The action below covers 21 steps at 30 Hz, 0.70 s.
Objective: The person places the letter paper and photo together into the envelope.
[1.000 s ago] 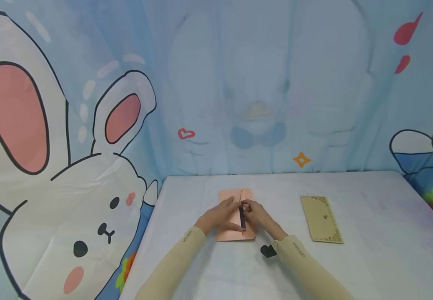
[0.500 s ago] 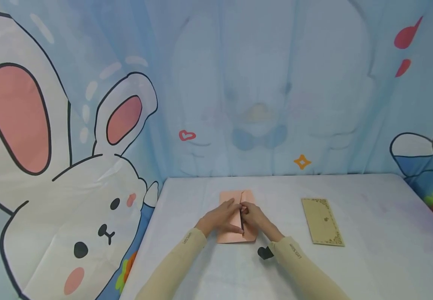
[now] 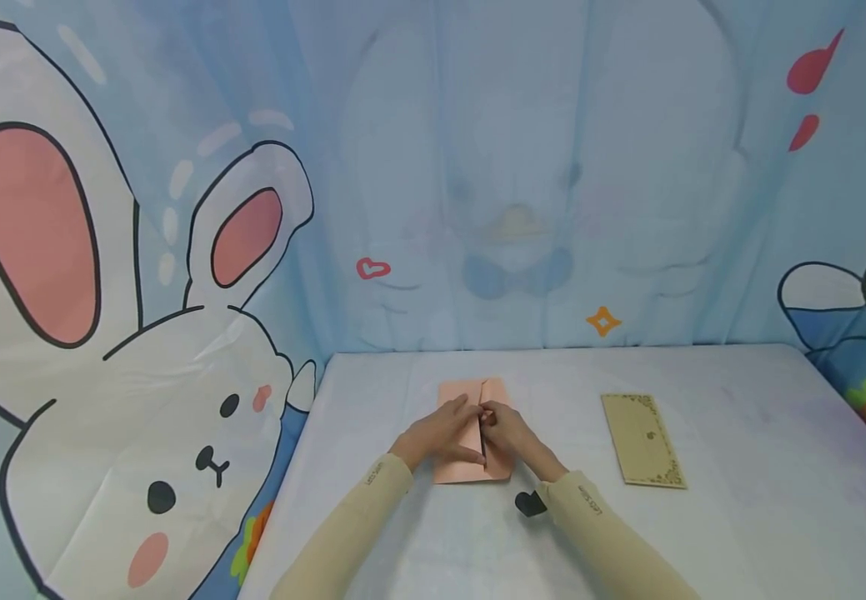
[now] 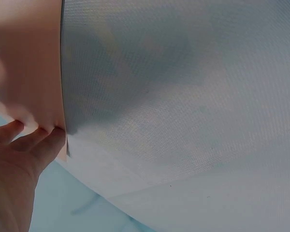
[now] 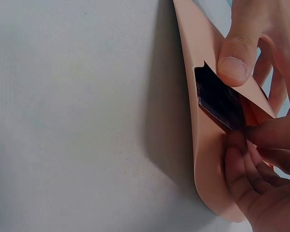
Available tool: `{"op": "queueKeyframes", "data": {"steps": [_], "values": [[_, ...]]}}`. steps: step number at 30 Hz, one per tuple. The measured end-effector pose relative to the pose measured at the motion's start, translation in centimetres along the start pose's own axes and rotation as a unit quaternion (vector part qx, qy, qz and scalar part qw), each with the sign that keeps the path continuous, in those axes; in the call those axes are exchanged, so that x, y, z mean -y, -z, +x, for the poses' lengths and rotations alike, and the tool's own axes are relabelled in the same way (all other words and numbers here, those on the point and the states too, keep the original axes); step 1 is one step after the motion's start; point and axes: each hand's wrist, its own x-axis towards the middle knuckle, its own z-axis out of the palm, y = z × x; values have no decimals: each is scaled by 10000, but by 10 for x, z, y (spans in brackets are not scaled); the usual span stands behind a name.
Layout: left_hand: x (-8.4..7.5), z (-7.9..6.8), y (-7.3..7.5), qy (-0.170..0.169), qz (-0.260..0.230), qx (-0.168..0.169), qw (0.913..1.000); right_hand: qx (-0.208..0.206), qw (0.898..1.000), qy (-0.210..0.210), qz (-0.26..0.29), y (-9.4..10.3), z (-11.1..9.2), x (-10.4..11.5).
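A pale pink envelope (image 3: 451, 476) lies on the white table, its flap side up. Inside its lengthwise opening is a flat, glossy dark card (image 5: 218, 99), seen best in the right wrist view; from the head only a thin dark strip shows. My left hand (image 3: 436, 433) grips the envelope's left part, thumb over the paper by the opening and fingers behind it. With thumb and fingertips, my right hand (image 3: 509, 428) pinches the card's edge at the opening. Its curled fingers rest against the envelope's right part and hide some of the card.
A tan rectangular card or envelope with an ornate dark border (image 3: 644, 440) lies to the right on the table (image 3: 748, 517). Near the right sleeve a black heart shape (image 3: 530, 504) shows on the cloth. A cartoon-printed curtain (image 3: 433, 175) hangs behind.
The dark card has slid left into the pink envelope, so much less of it shows. My right hand has moved slightly left with it; my left hand stays put.
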Motion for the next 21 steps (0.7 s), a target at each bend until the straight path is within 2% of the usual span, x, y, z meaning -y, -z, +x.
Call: {"op": "queueKeyframes", "data": {"steps": [9,21], "values": [[-2,-2,2,79,-67,31,9999,57,9998,-177,-108,7,-5,-6],[1,0,-4,86,-75,56,9999,-107,9992,65,-380,25,-22,-14]]}}
